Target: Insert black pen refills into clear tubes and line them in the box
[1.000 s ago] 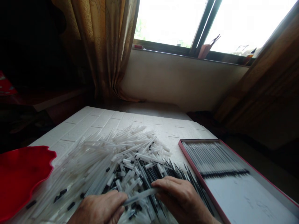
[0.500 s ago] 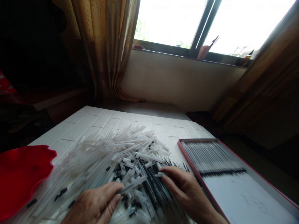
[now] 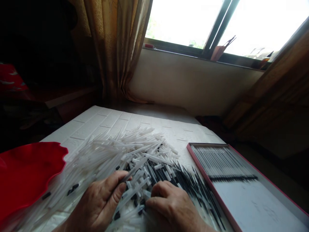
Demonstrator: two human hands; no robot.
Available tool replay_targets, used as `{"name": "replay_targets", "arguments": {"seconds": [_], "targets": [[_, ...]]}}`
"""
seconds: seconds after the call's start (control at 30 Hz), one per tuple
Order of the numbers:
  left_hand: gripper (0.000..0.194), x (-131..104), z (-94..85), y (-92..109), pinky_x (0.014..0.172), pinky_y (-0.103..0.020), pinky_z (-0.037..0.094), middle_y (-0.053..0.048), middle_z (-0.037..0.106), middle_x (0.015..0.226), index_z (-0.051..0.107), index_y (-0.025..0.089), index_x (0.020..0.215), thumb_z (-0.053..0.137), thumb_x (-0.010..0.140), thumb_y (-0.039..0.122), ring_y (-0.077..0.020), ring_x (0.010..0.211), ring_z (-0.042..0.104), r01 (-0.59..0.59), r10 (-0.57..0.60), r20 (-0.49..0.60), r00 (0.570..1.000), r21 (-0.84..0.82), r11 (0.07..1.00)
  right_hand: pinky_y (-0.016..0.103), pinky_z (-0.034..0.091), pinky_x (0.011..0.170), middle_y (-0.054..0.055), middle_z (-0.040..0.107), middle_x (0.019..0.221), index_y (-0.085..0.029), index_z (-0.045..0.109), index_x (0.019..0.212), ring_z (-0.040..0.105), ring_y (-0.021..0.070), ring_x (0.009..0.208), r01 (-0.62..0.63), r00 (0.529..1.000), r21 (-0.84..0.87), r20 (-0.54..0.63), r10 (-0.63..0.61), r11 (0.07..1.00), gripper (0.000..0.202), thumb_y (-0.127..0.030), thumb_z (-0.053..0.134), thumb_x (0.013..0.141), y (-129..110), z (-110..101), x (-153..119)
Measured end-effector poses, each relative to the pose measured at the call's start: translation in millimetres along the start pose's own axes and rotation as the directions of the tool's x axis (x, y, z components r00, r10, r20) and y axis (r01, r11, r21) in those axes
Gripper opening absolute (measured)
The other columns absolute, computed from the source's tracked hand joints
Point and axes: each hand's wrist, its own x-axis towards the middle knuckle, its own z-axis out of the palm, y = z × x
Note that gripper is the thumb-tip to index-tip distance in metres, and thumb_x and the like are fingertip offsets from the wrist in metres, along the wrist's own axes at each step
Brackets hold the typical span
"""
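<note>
My left hand [image 3: 96, 198] pinches a slim translucent pen barrel [image 3: 137, 168] between thumb and forefinger, its free end slanting up over the pile. Close by, the curled fingers of my right hand [image 3: 172, 201] press down among short clear caps [image 3: 145, 180] and small black plugs [image 3: 117, 215]; whatever they grip is hidden. Behind and left of my hands spreads a big heap of translucent pen barrels [image 3: 103, 154]. Thin dark pen refills [image 3: 193, 183] lie bunched to the right, just beyond my right hand.
A shallow pink-edged box [image 3: 200, 166] stands at the right, with a row of dark-tipped pens [image 3: 219, 161] across its far part. At the left is a red scalloped tray [image 3: 29, 170]. The white brick-patterned tabletop [image 3: 88, 120] reaches toward the curtain [image 3: 108, 48] and window.
My right hand has moved left and down from above the refills into the caps. The barrel in my left hand now points more upward. The view has shifted slightly left.
</note>
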Motion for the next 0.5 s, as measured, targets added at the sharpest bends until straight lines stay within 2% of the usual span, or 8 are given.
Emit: {"name": "replay_targets", "arguments": {"seconds": [0.1,0.23,0.37,0.5], "targets": [[0.021,-4,4.8,-4,0.068,-0.01,0.055,0.009,0.075,0.082,0.054,0.033,0.12,0.04,0.105,0.033,-0.009,0.073,0.077,-0.024,0.024,-0.009,1.0,-0.003,1.0,0.023,0.034,0.048,-0.002,0.067,0.076,-0.025,0.068,0.071,0.061,0.0139,0.063,0.011,0.994,-0.149,0.113,0.006,0.989,0.019,-0.018,0.086,0.071,-5,-1,6],[0.02,-3,8.0,-3,0.067,-0.01,0.055,0.008,0.077,0.086,0.056,0.031,0.117,0.043,0.103,0.027,-0.0087,0.072,0.077,-0.065,0.065,-0.012,0.998,-0.016,0.998,0.028,0.029,0.045,-0.001,0.064,0.071,-0.026,0.069,0.07,0.057,0.0158,0.058,0.04,0.974,-0.316,0.223,0.033,0.948,0.017,-0.022,0.085,0.074,-12,-9,20],[0.02,0,8.7,0,0.063,-0.013,0.055,0.006,0.076,0.083,0.055,0.029,0.117,0.042,0.103,0.024,-0.0104,0.069,0.077,-0.083,0.084,0.019,0.996,-0.031,0.996,0.029,0.036,0.048,0.003,0.067,0.075,-0.022,0.071,0.071,0.061,0.0196,0.063,0.063,0.944,-0.369,0.325,0.065,0.927,0.014,-0.015,0.079,0.079,-24,-12,36],[0.018,-3,11.6,-2,0.065,-0.015,0.056,0.004,0.076,0.085,0.055,0.027,0.114,0.039,0.105,0.027,-0.0114,0.071,0.077,-0.105,0.105,0.001,0.994,0.006,0.994,0.028,0.04,0.05,0.004,0.068,0.076,-0.02,0.07,0.067,0.063,0.0195,0.065,0.068,0.926,-0.367,0.37,0.079,0.928,0.018,-0.012,0.073,0.083,-28,-7,42]]}}
